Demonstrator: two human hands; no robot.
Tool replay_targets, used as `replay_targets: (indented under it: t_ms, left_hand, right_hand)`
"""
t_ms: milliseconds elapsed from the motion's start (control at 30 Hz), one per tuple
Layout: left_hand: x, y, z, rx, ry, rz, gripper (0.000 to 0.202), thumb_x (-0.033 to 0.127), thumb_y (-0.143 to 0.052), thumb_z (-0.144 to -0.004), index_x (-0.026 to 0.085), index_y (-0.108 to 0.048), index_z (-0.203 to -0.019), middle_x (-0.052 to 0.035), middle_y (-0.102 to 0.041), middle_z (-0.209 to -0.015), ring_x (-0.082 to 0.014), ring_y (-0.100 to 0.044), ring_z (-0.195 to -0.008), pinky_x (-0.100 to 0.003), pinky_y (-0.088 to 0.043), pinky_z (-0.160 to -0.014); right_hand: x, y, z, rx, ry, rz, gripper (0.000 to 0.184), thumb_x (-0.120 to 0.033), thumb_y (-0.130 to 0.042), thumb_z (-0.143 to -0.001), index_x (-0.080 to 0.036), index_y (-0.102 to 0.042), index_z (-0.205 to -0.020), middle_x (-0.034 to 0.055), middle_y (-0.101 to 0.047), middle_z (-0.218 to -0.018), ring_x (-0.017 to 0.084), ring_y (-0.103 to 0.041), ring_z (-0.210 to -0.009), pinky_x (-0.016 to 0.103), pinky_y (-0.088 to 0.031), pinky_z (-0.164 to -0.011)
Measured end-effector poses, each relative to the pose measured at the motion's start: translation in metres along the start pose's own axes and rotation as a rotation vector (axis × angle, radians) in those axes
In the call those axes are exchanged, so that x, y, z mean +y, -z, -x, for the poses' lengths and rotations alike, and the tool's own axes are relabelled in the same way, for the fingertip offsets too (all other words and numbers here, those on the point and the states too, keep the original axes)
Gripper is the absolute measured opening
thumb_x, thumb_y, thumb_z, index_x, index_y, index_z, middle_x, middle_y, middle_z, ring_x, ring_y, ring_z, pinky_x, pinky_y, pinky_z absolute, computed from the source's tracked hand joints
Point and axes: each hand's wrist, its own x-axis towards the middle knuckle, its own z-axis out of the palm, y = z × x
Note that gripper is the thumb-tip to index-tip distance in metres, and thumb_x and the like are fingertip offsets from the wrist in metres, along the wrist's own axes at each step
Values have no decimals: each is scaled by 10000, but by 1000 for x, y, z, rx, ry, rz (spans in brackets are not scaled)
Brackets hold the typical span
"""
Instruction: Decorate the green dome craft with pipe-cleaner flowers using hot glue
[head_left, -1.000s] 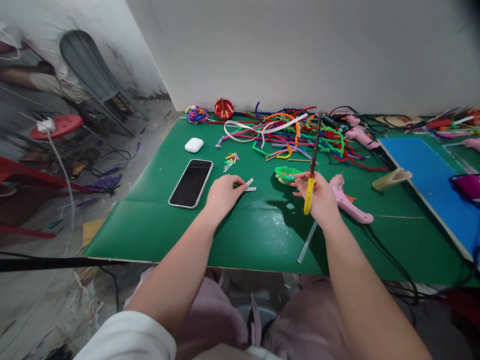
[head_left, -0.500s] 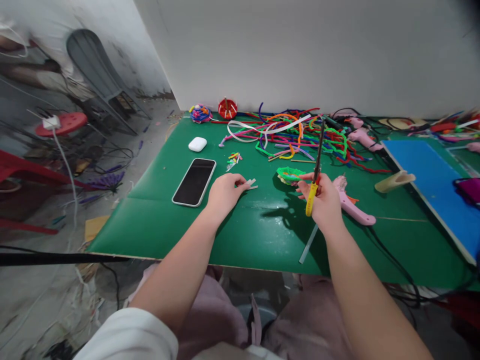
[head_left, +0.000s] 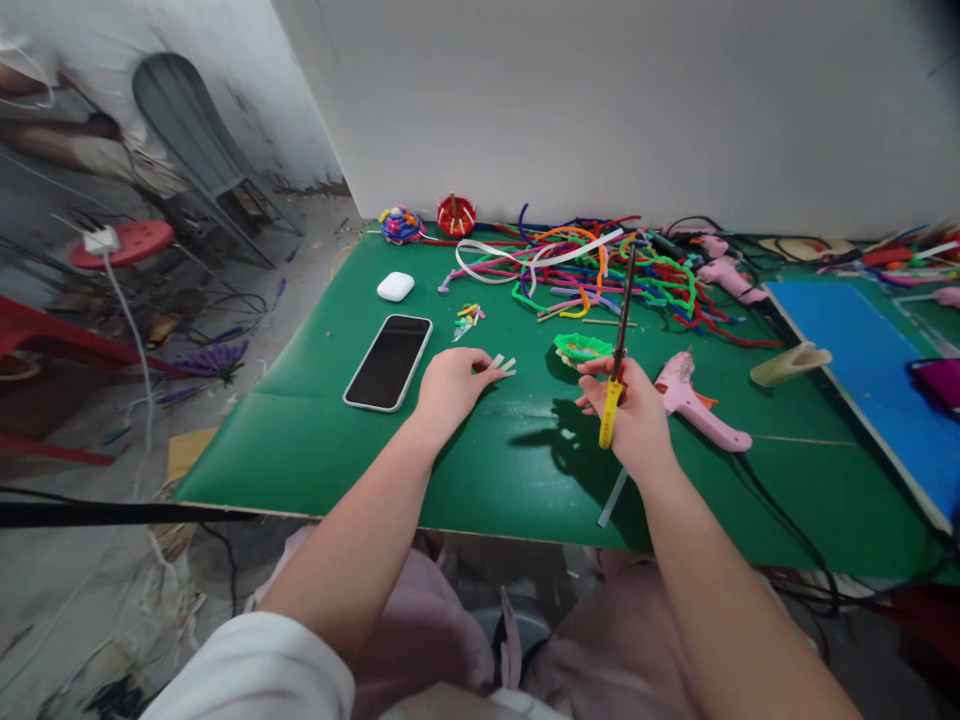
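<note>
My right hand [head_left: 634, 412] is closed round yellow-handled scissors [head_left: 615, 365], whose blades point up and away over the green table [head_left: 337, 440]. My left hand [head_left: 448, 384] rests on the table, its fingertips pinching small white strip pieces [head_left: 504, 365]. A green woven pipe-cleaner piece [head_left: 581, 349] lies just beyond my right hand. A pink glue gun [head_left: 697, 398] lies to its right. A long white strip [head_left: 611, 497] lies on the table under my right wrist.
A black phone [head_left: 388, 362] and a white earbud case [head_left: 395, 287] lie left of my left hand. A heap of coloured pipe cleaners [head_left: 592, 268] fills the back. A blue board [head_left: 862, 360] is at right. Chairs and a red stool [head_left: 124, 243] stand left.
My right hand with the scissors has shifted slightly left and toward me. My left hand has nudged the white pieces a little; the view has barely moved.
</note>
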Motion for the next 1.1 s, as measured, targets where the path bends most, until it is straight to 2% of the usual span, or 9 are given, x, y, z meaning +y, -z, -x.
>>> replay_targets:
  t_ms: [233, 300, 367, 467, 533, 633, 767, 967, 1100]
  left_hand:
    - [-2, -2, -2, -45, -98, -67, 330, 427, -446, -822, 219, -697, -770, -23, -662, -724, -161, -557, -662, -271, -357, -574]
    - [-1, 1, 0, -2, -135, -142, 349, 405, -413, -846, 208, -695, -786, -43, -675, -828, -180, -581, -761, -286, -402, -660]
    - [-1, 7, 4, 119, -111, -237, 363, 383, -378, -867, 200, -688, -819, -62, -654, -1005, -208, -576, -919, -337, -407, -809]
    - [-10, 17, 11, 346, 17, -369, 402, 368, -277, -902, 227, -651, -945, -68, -576, -1182, -234, -546, -1040, -511, -227, -1010]
    - [-20, 22, 15, 392, 68, -425, 414, 362, -235, -911, 248, -616, -1026, -75, -554, -1212, -236, -552, -1042, -586, -80, -1035]
    - [-34, 25, 20, 300, 63, -465, 419, 362, -236, -909, 234, -605, -1060, -101, -518, -1254, -251, -528, -1094, -601, -69, -1035]
    - [-42, 23, 25, 284, 40, -479, 422, 370, -228, -909, 241, -572, -1116, -102, -415, -1352, -247, -505, -1131, -600, -84, -1037]
    - [-43, 28, 27, 204, -8, -427, 401, 349, -263, -905, 213, -580, -1107, -145, -470, -1297, -275, -478, -1160, -649, -109, -998]
    - [-43, 34, 30, 169, -25, -365, 388, 345, -286, -899, 207, -585, -1104, -142, -478, -1292, -277, -501, -1133, -638, -141, -998]
  right_hand:
    - [3, -4, 0, -10, -29, -36, 323, -427, -638, -684, -209, -539, -902, 21, -615, -902, 113, -574, -610, 281, -501, -555]
    - [4, -4, 0, -14, -33, -33, 326, -425, -633, -688, -208, -539, -912, 25, -617, -904, 117, -578, -627, 271, -499, -549]
    - [4, -5, 1, -21, -36, -21, 325, -414, -635, -688, -210, -539, -921, 27, -621, -907, 117, -579, -627, 263, -496, -544]
    - [5, -5, 1, -34, -41, -9, 310, -385, -648, -677, -212, -542, -913, 25, -632, -898, 110, -573, -603, 261, -491, -550]
    - [5, -5, 2, -33, -44, -12, 300, -367, -653, -669, -211, -542, -900, 25, -638, -895, 100, -564, -570, 265, -489, -559]
    - [6, -6, 2, -32, -48, -12, 294, -352, -658, -661, -209, -543, -891, 26, -640, -897, 92, -553, -541, 271, -487, -561]
    - [7, -7, 2, -35, -43, 8, 311, -384, -649, -673, -212, -548, -911, 31, -633, -899, 118, -580, -607, 279, -492, -570]
    - [9, -8, 3, -54, -43, 43, 325, -415, -642, -682, -206, -545, -910, 21, -622, -867, 125, -587, -628, 291, -501, -598]
    - [9, -9, 4, -69, -65, 35, 345, -435, -651, -669, -207, -547, -905, 32, -623, -873, 130, -581, -620, 303, -509, -600]
